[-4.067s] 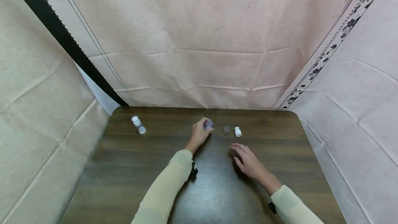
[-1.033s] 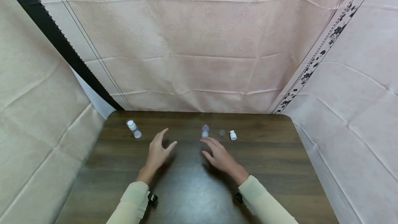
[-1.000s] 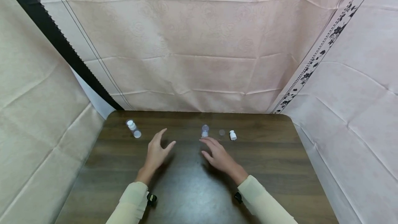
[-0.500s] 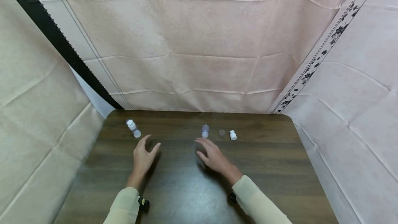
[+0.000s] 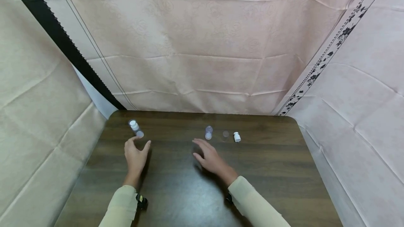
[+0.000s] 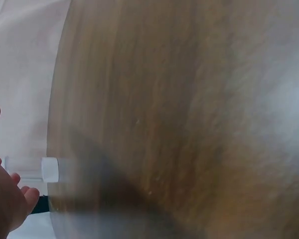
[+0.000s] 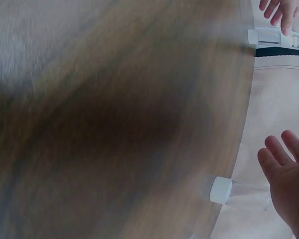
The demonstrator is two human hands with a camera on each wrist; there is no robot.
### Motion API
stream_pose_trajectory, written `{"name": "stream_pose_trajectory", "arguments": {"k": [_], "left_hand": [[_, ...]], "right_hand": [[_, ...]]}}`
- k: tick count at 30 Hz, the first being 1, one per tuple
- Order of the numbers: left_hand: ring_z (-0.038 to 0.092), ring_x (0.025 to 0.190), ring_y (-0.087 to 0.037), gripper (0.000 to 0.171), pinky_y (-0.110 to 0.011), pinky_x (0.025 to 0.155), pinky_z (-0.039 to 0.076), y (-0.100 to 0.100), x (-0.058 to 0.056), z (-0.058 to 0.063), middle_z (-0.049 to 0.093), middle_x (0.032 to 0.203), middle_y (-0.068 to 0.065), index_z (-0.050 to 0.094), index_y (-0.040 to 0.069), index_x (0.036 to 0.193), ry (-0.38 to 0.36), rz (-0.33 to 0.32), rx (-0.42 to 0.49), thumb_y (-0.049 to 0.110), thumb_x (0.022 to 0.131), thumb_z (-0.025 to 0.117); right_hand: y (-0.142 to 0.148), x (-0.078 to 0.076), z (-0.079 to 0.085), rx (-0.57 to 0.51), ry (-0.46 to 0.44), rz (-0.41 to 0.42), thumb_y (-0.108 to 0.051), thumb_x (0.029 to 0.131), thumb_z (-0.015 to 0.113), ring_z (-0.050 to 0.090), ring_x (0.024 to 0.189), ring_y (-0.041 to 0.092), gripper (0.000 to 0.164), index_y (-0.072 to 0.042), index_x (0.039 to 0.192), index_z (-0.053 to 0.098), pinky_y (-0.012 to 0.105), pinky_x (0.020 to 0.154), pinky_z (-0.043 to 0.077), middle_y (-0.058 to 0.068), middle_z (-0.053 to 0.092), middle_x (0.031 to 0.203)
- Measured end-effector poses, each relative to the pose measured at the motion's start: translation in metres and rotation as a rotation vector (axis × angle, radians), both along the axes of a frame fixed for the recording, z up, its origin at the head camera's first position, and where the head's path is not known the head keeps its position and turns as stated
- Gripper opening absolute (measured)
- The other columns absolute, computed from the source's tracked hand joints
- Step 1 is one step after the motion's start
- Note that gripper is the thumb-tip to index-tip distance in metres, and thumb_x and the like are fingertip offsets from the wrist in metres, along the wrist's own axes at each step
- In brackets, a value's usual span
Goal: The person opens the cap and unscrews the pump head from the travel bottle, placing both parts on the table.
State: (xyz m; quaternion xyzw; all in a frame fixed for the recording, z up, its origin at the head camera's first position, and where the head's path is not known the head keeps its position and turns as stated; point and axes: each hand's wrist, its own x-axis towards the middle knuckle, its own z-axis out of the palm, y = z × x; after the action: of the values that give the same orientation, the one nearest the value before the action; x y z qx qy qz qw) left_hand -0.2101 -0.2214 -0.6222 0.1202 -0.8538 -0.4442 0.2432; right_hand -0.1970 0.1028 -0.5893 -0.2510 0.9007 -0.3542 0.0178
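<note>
Toward the back left of the table stands a clear cylinder (image 5: 136, 129) with a white base and a white piece at its upper end. My left hand (image 5: 135, 155) is just in front of it, thumb and fingers spread apart, fingertips right at its base in the head view. In the left wrist view, fingers (image 6: 31, 198) overlap the edge of the clear cylinder (image 6: 25, 169). Nearer the middle, a second clear cylinder (image 5: 208, 132) has a white base. My right hand (image 5: 209, 157) hovers in front of it with relaxed fingers, holding nothing.
Right of the middle cylinder are a faint clear disc (image 5: 225, 134) and a small white bottle (image 5: 237, 137). They stand near the back edge of the dark wooden table (image 5: 252, 185). Pale cloth (image 5: 202, 62) hangs behind and on both sides.
My left hand first held the middle cylinder, then let it go and moved left to the other one. My right hand has drifted left. The cylinders and the bottle stay in place.
</note>
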Motion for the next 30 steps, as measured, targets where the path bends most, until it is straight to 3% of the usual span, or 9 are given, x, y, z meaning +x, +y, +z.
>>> {"name": "stream_pose_trajectory", "arguments": {"k": [9, 20, 30], "left_hand": [[0.050, 0.125, -0.046, 0.072, -0.056, 0.105, 0.039, -0.018, -0.025, 0.005, 0.049, 0.140, -0.031, 0.043, -0.006, 0.142, -0.079, 0.053, 0.088, 0.023, 0.089, 0.082], [0.043, 0.144, -0.045, 0.083, -0.057, 0.115, 0.038, -0.037, -0.046, 0.009, 0.040, 0.158, -0.027, 0.029, 0.000, 0.157, -0.276, 0.001, 0.176, 0.030, 0.095, 0.075], [0.043, 0.146, -0.042, 0.085, -0.054, 0.118, 0.037, -0.043, -0.061, 0.005, 0.041, 0.159, -0.026, 0.028, 0.001, 0.159, -0.317, -0.031, 0.176, 0.029, 0.094, 0.076]], "right_hand": [[-0.015, 0.001, -0.006, 0.003, -0.038, 0.024, -0.028, 0.106, 0.061, 0.040, 0.150, 0.027, 0.055, -0.014, 0.156, 0.043, 0.051, 0.117, 0.040, 0.009, 0.041, 0.163], [-0.031, 0.004, -0.009, 0.049, -0.068, 0.046, -0.034, 0.107, 0.058, 0.037, 0.152, 0.026, 0.060, -0.017, 0.160, 0.037, 0.052, 0.118, 0.038, 0.008, 0.035, 0.167], [-0.045, 0.008, -0.017, 0.080, -0.105, 0.067, -0.036, 0.107, 0.058, 0.034, 0.154, 0.026, 0.064, -0.019, 0.163, 0.032, 0.050, 0.120, 0.037, 0.007, 0.030, 0.169]]}}
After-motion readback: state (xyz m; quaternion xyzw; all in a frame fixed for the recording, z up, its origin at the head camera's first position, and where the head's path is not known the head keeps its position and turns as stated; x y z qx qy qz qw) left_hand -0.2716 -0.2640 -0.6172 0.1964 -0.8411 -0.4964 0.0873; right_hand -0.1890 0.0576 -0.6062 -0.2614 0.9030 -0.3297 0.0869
